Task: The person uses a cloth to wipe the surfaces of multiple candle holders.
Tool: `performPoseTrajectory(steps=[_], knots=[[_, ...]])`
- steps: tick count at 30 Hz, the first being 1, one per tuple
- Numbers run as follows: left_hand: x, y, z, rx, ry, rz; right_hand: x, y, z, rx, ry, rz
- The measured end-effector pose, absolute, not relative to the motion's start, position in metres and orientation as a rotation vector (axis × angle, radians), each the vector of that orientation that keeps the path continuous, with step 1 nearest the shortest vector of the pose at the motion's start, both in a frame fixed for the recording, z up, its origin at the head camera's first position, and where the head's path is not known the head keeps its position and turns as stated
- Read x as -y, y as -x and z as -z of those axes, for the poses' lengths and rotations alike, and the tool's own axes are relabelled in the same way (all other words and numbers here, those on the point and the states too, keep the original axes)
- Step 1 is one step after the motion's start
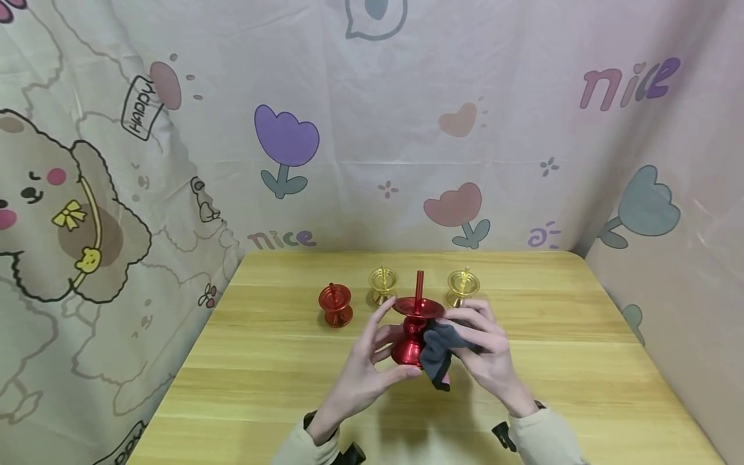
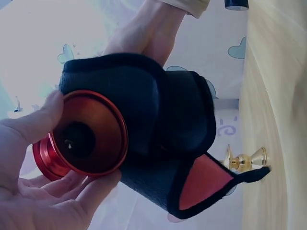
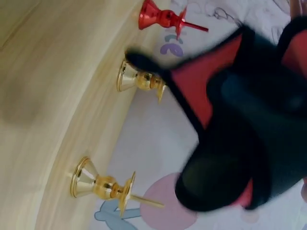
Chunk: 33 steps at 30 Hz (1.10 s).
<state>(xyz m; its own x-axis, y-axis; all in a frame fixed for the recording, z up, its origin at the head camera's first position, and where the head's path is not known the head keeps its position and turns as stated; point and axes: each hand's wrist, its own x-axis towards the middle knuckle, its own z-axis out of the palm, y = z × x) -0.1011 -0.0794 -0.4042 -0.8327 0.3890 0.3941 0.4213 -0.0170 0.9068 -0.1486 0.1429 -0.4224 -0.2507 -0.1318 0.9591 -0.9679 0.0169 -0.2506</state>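
My left hand (image 1: 366,365) grips a shiny red candle holder (image 1: 409,349) above the table, thumb under its base and fingers around the side. The holder stands nearly upright, its spike pointing up from a wide dish. In the left wrist view its hollow base (image 2: 91,132) faces the camera. My right hand (image 1: 488,352) pinches a dark grey cloth (image 1: 440,352) with black edging and a pink-red underside, and the cloth lies against the holder's right side. The right wrist view has the folded cloth (image 3: 259,120) close up, hiding most of that hand.
Behind the hands, a second red candle holder (image 1: 336,307) and two gold ones, left (image 1: 383,284) and right (image 1: 463,287), stand on the wooden table (image 1: 261,387). A printed curtain (image 1: 372,129) hangs along the table's back and sides.
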Motion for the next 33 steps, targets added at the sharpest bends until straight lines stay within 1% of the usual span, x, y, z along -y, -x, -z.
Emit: performPoseTrajectory(steps=[5, 8, 13, 16, 18, 23, 25, 30, 33], knots=[[0.0779, 0.1001, 0.4036, 2.187, 0.874, 2.045, -0.1357, 0.1451, 0.4220, 1.485, -1.160, -1.278], [0.0785, 0.1007, 0.4042, 2.157, 0.917, 2.105, -0.1351, 0.1467, 0.4226, 1.450, -1.187, -1.296], [0.0821, 0.1027, 0.4058, 2.107, 1.036, 2.269, -0.1381, 0.1489, 0.4262, 1.397, -1.261, -1.464], [0.0837, 0.1026, 0.4046, 2.151, 1.048, 2.333, -0.1397, 0.1493, 0.4284, 1.382, -1.286, -1.568], [0.0832, 0.1016, 0.4026, 2.208, 1.013, 2.302, -0.1402, 0.1494, 0.4293, 1.389, -1.279, -1.570], [0.0780, 0.0975, 0.3990, 2.291, 0.809, 2.144, -0.1375, 0.1486, 0.4263, 1.406, -1.247, -1.437], [0.0768, 0.0959, 0.3990, 2.273, 0.777, 2.088, -0.1358, 0.1479, 0.4239, 1.403, -1.232, -1.387], [0.0784, 0.0968, 0.4014, 2.202, 0.871, 1.928, -0.1347, 0.1488, 0.4243, 1.375, -1.205, -1.373], [0.0801, 0.0994, 0.4029, 2.180, 0.954, 1.936, -0.1367, 0.1489, 0.4293, 1.380, -1.197, -1.449]])
